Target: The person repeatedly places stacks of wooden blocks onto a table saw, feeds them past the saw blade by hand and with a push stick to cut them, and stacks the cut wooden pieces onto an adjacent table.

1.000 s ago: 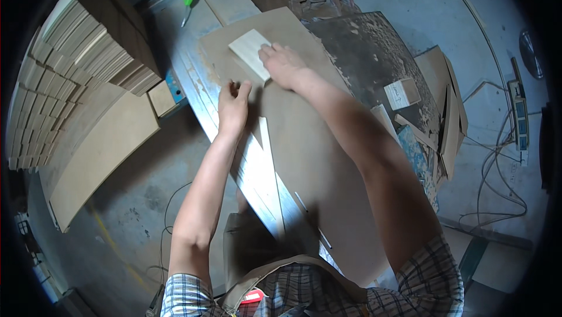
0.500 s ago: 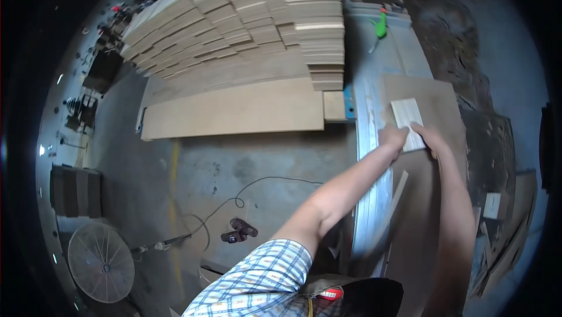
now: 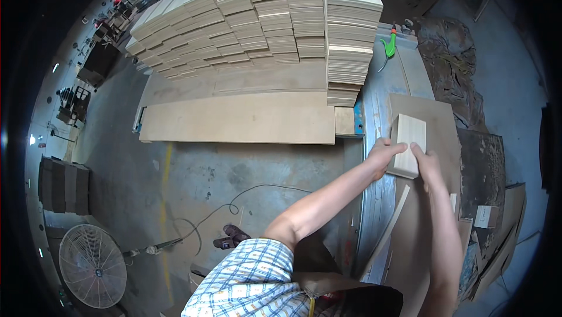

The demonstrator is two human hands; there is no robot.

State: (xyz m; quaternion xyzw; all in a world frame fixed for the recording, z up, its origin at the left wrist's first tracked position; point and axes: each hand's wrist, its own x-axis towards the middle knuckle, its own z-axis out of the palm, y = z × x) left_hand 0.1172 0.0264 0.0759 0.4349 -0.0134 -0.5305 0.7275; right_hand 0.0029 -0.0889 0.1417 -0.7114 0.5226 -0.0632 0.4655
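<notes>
A pale wooden block (image 3: 411,132), its upper face smooth, lies lengthwise between my hands over a brown board (image 3: 436,121) on the worktable. It may be a small stack of thin boards; single layers are hard to make out. My left hand (image 3: 384,156) grips its left side, with the thumb on the top face. On the opposite side my right hand (image 3: 428,168) closes round the near right edge, its thumb also on top. The fingers beneath are hidden. Just nearer to me a thin wooden strip (image 3: 389,226) lies at a slant on the table.
High stacks of cut boards (image 3: 269,30) stand on a low platform with a long panel (image 3: 240,119) at its front. A green-handled air gun (image 3: 390,46) lies at the table's far end. Left are a fan (image 3: 93,267), a floor cable (image 3: 257,187) and shoes (image 3: 232,236).
The block's upward side was striped and now shows a smooth face, with my hands still on both its sides. My view has shifted, so the stacks appear lower and further right.
</notes>
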